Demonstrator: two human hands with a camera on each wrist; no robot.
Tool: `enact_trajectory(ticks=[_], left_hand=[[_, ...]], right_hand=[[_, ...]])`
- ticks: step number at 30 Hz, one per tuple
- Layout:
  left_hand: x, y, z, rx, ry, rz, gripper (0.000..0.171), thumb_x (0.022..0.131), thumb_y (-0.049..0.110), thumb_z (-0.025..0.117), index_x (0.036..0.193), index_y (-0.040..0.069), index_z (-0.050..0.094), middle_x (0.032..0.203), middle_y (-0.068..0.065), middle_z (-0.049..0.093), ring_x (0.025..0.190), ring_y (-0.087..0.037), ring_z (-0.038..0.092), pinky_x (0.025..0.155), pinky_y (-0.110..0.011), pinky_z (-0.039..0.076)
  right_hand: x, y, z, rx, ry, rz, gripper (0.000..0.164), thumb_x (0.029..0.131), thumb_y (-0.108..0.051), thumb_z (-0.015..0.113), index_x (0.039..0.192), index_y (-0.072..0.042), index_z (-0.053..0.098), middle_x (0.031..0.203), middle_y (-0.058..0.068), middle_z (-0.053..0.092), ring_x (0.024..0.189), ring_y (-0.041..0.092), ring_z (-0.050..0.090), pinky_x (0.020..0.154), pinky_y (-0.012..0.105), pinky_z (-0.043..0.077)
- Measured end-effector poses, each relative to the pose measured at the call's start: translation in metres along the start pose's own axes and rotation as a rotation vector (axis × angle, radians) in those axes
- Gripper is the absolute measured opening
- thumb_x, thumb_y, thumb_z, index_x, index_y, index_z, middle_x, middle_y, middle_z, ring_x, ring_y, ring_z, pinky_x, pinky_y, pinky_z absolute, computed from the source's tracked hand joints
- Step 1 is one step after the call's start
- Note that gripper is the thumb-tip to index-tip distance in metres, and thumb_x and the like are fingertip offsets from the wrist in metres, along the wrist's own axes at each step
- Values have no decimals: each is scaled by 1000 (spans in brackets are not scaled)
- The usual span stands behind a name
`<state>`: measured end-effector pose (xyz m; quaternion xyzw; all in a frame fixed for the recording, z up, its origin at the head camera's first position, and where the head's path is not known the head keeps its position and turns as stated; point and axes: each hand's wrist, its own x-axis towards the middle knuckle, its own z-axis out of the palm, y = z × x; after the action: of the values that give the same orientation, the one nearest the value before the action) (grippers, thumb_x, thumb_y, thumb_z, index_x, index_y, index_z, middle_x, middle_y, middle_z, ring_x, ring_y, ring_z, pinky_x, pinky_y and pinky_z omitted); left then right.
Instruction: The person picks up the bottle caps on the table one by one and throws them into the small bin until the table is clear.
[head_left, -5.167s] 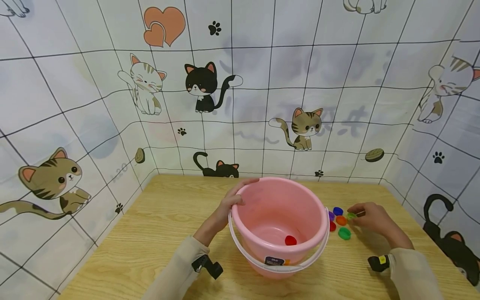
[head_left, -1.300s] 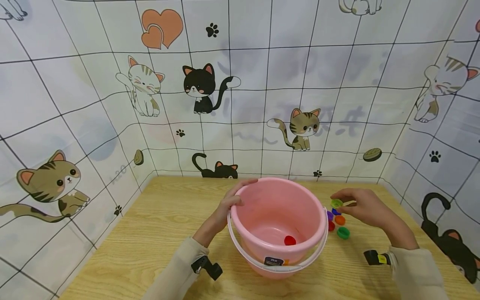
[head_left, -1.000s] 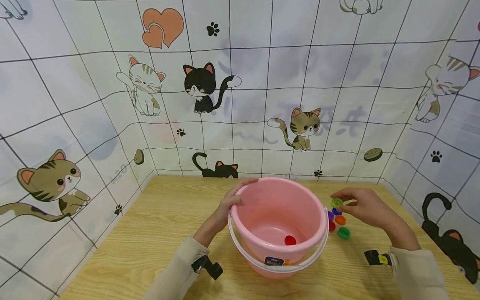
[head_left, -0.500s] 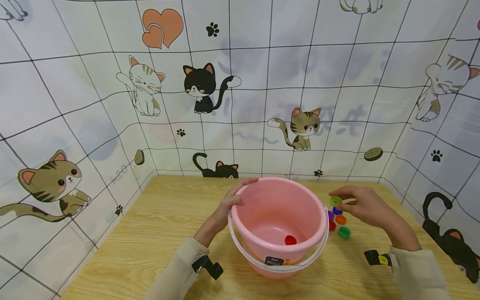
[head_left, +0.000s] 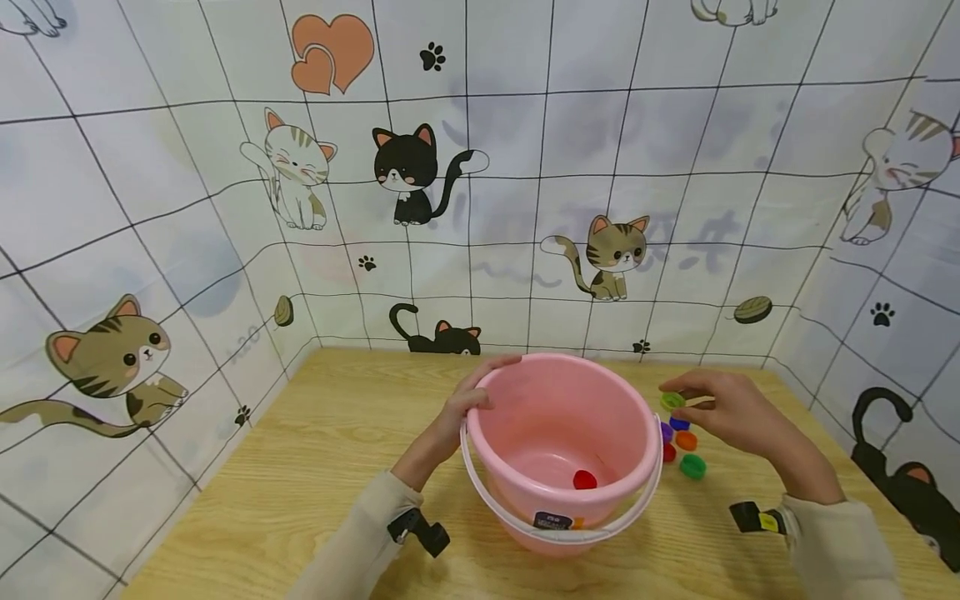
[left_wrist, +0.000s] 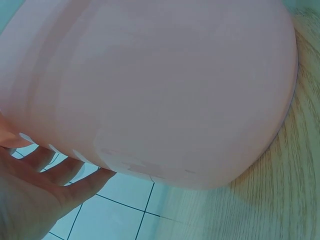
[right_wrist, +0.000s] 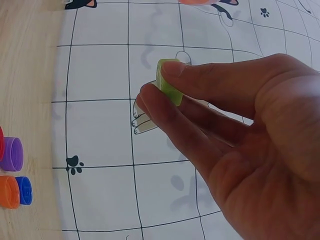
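A pink bucket (head_left: 558,400) stands tilted on the table, and my left hand (head_left: 452,417) grips its rim on the left, thumb inside. In the left wrist view, fingers (left_wrist: 87,185) lie along the bucket's outer wall (left_wrist: 190,90). My right hand (head_left: 738,412) pinches a yellow-green bottle cap (right_wrist: 172,92) between thumb and fingertips, raised to the right of the bucket. Below it on the table lie a green cap (head_left: 693,467), an orange cap (head_left: 686,441), a blue cap (head_left: 679,424), a purple cap (head_left: 667,432) and a red cap (head_left: 669,453). Another red cap (head_left: 584,480) is inside the bucket.
The bucket's white handle (head_left: 558,533) hangs down at the front. A wooden table (head_left: 300,467) is bounded by a cat-patterned sheet (head_left: 510,208) behind and at both sides. Each wrist wears a small black camera, such as the left one (head_left: 418,530).
Over five seconds ago my right hand was at the yellow-green cap on the table; it has since lifted it up and leftward. Over the last second it stays nearly still. My left hand keeps its grip.
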<state>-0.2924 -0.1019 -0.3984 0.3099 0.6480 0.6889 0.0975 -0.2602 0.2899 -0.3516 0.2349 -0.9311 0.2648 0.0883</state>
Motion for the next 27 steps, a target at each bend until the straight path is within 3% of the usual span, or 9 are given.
enact_trajectory(ticks=[6,15,27], left_hand=[[-2,2,0,-5,9,-2,78,79,12,42,157,16,41,153,-22,44,119,-40,56,84,-38,60],[-2,1,-1,11,26,-9,79,78,13,42,157,17,41,152,-22,45,116,-32,58,82,-33,59],[0,0,0,19,19,-14,79,78,12,42,157,16,41,151,-21,45,118,-33,57,84,-34,58]], right_hand=[[3,-3,0,4,-3,-16,36,89,-3,75,125,0,71,122,22,72,102,35,73,79,40,63],[10,-8,-1,4,-13,-13,34,89,-3,74,123,1,72,120,21,73,102,36,73,79,40,63],[18,-18,-10,-22,-19,-36,35,90,-6,75,125,0,72,120,20,73,106,38,72,78,39,63]])
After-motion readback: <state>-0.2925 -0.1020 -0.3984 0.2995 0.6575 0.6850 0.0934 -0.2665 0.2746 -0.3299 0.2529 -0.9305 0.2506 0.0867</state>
